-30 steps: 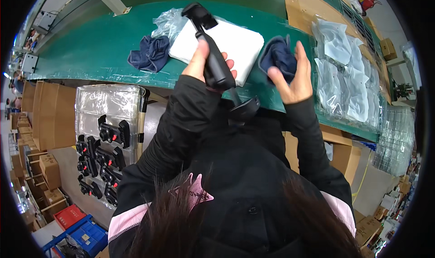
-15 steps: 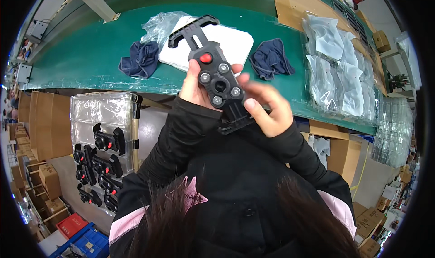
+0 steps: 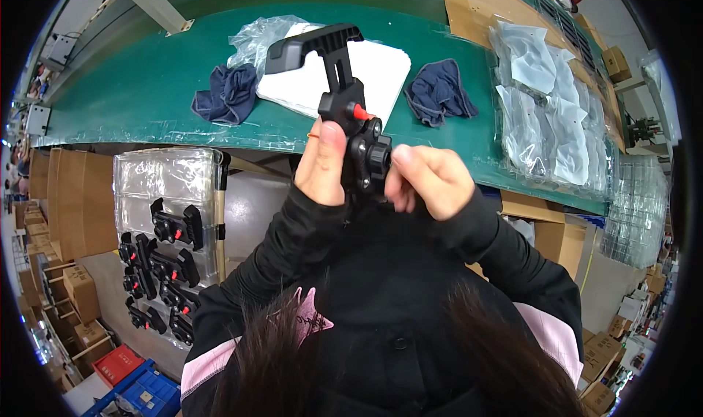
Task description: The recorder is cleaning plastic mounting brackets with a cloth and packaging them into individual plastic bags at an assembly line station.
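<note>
A black phone holder (image 3: 343,98) with a padded clamp jaw at its top and a small red button (image 3: 361,112) is held up in front of my chest, turned edge-on. My left hand (image 3: 322,164) is closed around its body from the left, thumb uppermost. On the right face of the holder sits a round ribbed black knob (image 3: 379,158). My right hand (image 3: 432,181) has its thumb and bent fingers closed at that knob. The holder's lower jaw is hidden by my hands and dark sleeves.
Behind the holder, white sheets (image 3: 293,87) lie on the green table (image 3: 161,65), between two dark blue cloths (image 3: 225,95) (image 3: 441,93). Bagged parts (image 3: 545,117) fill a clear tray at right. Several similar holders (image 3: 176,226) lie on clear trays at left, below the table.
The holder has been turned from face-on to edge-on, bringing the knob into view on its right. My right fingers have moved in from the holder's lower end to the knob.
</note>
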Tool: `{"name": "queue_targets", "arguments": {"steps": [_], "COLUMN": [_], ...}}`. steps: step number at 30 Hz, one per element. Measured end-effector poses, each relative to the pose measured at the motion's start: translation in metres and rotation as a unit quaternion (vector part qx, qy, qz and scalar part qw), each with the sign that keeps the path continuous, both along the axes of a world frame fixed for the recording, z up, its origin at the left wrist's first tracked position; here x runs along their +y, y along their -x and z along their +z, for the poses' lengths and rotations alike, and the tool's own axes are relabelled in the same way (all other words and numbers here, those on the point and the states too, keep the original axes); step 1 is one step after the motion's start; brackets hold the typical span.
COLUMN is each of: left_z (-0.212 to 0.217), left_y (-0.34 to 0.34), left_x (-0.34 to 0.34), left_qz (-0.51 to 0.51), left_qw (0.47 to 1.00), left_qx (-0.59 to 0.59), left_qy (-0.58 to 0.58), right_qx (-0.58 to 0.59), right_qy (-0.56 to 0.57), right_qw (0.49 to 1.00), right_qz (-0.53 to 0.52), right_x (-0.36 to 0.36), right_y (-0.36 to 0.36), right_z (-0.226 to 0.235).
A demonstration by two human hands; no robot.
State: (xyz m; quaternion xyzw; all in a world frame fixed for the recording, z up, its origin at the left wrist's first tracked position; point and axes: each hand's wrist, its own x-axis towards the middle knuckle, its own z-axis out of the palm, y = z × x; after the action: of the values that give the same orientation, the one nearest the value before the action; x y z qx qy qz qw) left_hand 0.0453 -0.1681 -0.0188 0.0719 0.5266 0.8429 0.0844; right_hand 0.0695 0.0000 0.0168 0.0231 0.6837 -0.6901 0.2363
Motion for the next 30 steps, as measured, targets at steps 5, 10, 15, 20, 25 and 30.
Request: {"name": "queue_targets", "arguments": {"steps": [5,10,15,20,25,30], "left_z": [-0.005,-0.017,-0.01,-0.017,-0.017,-0.026], "left_y": [0.005,-0.004,-0.02,-0.018,-0.009,-0.012], "left_x": [-0.004,0.0,-0.018,-0.008,-0.001,0.001], "left_qz": [-0.058,0.083,-0.015,0.013,-0.005,-0.004], "left_qw": [0.984,0.937,0.818,0.953,0.994,0.989], "left_qx": [-0.131,0.289,0.352,0.249,0.086,0.144], "left_qy": [-0.103,0.178,0.454,0.172,-0.06,-0.028], "right_qx": [0.618,0.055,-0.063,-0.205,0.482,-0.03], "right_qy": [-0.335,-0.063,0.185,0.087,-0.28,-0.074], "right_qw": [0.711,0.995,0.981,0.973,0.829,0.993], "right_qz": [-0.003,-0.062,0.011,-0.053,-0.058,-0.087], "right_x": [-0.002,-0.009,0.0,-0.007,-0.003,-0.011], "right_y": [0.01,0.001,0.007,0.009,0.003,0.004], "right_z": [-0.004,-0.009,-0.042,-0.027,-0.013,-0.011]}}
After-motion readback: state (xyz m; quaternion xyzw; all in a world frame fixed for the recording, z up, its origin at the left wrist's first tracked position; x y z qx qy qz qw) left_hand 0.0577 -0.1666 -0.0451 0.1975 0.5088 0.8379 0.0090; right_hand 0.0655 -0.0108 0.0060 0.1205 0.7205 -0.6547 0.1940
